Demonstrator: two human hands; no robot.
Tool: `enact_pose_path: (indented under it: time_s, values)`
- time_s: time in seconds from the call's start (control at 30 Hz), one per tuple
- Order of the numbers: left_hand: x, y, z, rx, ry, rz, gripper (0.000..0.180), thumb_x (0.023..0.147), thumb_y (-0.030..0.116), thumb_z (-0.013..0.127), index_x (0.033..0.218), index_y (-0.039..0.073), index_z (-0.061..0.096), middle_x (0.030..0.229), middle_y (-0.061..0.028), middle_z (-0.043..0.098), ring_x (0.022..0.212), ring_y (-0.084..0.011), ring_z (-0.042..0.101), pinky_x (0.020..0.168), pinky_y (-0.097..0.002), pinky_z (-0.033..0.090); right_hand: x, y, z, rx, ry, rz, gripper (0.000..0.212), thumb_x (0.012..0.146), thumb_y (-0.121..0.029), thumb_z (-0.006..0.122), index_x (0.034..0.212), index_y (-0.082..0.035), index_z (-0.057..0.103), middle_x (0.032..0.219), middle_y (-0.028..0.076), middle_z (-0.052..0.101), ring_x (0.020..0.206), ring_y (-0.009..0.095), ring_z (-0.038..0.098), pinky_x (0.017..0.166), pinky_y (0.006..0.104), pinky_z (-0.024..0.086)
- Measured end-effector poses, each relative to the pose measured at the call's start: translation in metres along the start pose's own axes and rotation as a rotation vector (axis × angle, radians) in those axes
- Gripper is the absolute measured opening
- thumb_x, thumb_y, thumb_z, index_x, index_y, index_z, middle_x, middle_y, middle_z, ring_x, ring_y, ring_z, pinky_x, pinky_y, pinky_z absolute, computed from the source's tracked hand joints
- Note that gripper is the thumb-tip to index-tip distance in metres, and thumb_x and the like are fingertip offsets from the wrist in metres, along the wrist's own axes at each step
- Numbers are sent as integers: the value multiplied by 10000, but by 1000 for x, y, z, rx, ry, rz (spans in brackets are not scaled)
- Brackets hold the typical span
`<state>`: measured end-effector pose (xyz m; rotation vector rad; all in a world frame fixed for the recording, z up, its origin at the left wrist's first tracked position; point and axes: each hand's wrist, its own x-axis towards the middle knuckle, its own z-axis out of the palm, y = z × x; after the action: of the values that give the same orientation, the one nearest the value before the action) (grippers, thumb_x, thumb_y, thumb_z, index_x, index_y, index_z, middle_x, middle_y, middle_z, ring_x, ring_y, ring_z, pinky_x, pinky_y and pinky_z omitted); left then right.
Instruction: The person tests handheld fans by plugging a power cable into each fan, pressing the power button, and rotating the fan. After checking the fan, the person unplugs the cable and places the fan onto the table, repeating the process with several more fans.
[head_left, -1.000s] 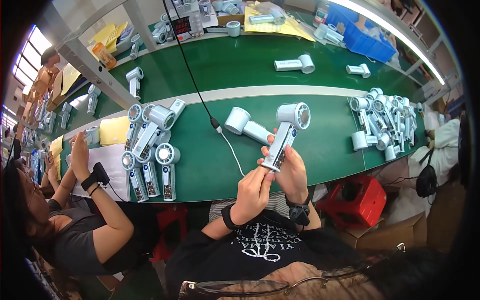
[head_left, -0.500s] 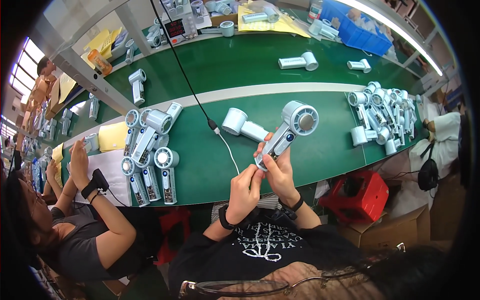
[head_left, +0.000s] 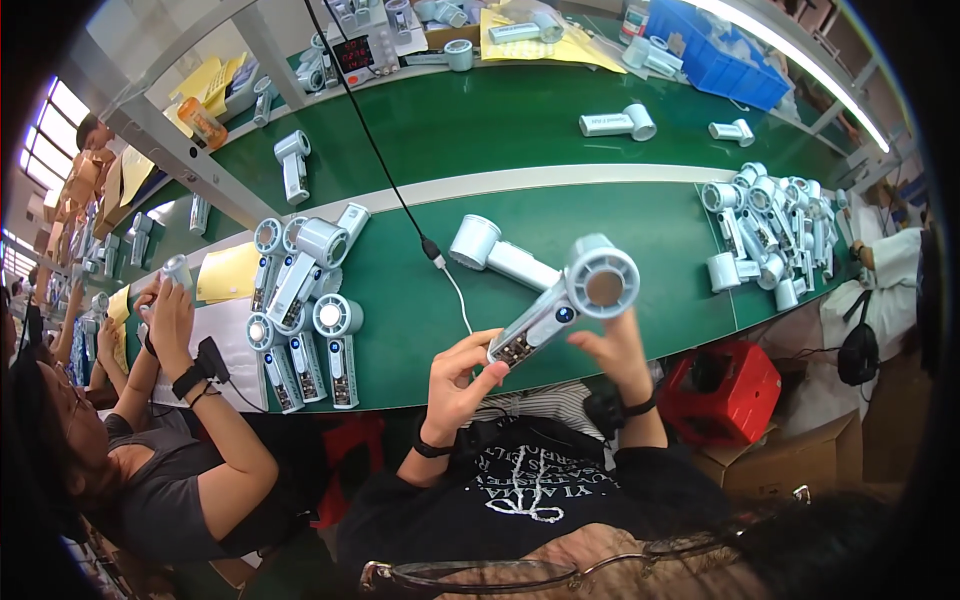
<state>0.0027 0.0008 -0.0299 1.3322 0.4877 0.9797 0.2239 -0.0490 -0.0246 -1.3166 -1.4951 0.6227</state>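
Window: bright panes [head_left: 55, 125] stand at the far left.
Co-worker: a person in a grey top [head_left: 165, 490] sits at the left, both hands raised near a pale fan.
Post: a grey metal upright [head_left: 190, 150] slants in front of the far green surface [head_left: 480, 130].
Papers: a yellow sheet [head_left: 228, 272] and a white sheet [head_left: 215, 335] lie left of the near fan cluster [head_left: 300, 300].
Table: green, its top [head_left: 680, 250] bounded at the back by a pale strip [head_left: 530, 182].
Cable: a black cord [head_left: 375, 140] hangs down to a plug and a white lead [head_left: 460, 295].
Left hand: [head_left: 462, 385] grips the handle end of the held fan [head_left: 540, 322] between thumb and fingers.
Held fan: tilted above the table, head up to the right, circuitry exposed in the handle, in front of a lying fan [head_left: 475, 240].
Right hand: [head_left: 617, 355] spread, thumb apart; fingertips hidden by the fan head, contact unclear.
Stool: red [head_left: 725, 395], below the table edge.
Fan heap: [head_left: 770, 230] piled at the table's right end.
Pale bin: [head_left: 240, 97] holds yellow papers.
Blue bin: [head_left: 755, 90] holds clear plastic bags [head_left: 735, 50].
Cardboard box: [head_left: 790, 455] stands beside the stool; contents indistinct.
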Motion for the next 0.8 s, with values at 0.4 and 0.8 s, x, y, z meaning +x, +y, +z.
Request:
enact_pose_path:
  time_s: [0.4, 0.8]
  values:
    - [-8, 14, -7, 266, -87, -122, 282, 966, 121, 490, 752, -51, 554, 1082, -128, 618, 736, -179, 547, 642, -265, 436, 10, -1, -24, 58, 20, -401, 816, 593, -256, 904, 1192, -66, 385, 1062, 203, 611, 984, 316, 612, 871, 441, 480]
    - [-8, 10, -9, 533, 0, 157, 411, 1012, 192, 369, 713, -55, 506, 1110, -156, 577, 870, -173, 531, 554, -244, 409, 13, -10, -19, -22, 56, -618, 829, 615, -256, 893, 1224, -75, 360, 1025, 190, 591, 942, 315, 613, 848, 485, 500]
